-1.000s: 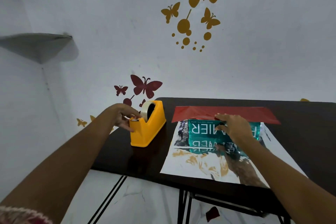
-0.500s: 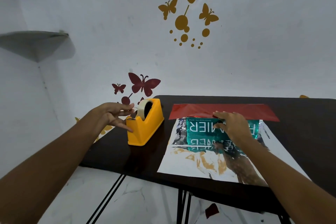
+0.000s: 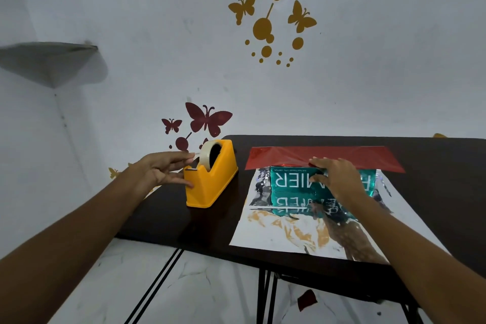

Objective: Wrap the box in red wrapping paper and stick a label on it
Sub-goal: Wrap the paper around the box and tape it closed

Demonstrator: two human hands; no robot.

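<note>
one tape roll (image 3: 207,154) in dispenser (image 3: 210,187)

My right hand (image 3: 336,179) is covering the middle letters on the box (image 3: 289,184), whose small print is running too fine for me to read. The right edge of the desk (image 3: 434,155) is falling outside the frame. I am not making out whether my left hand (image 3: 160,168) is pinching the tape (image 3: 206,156).
</note>
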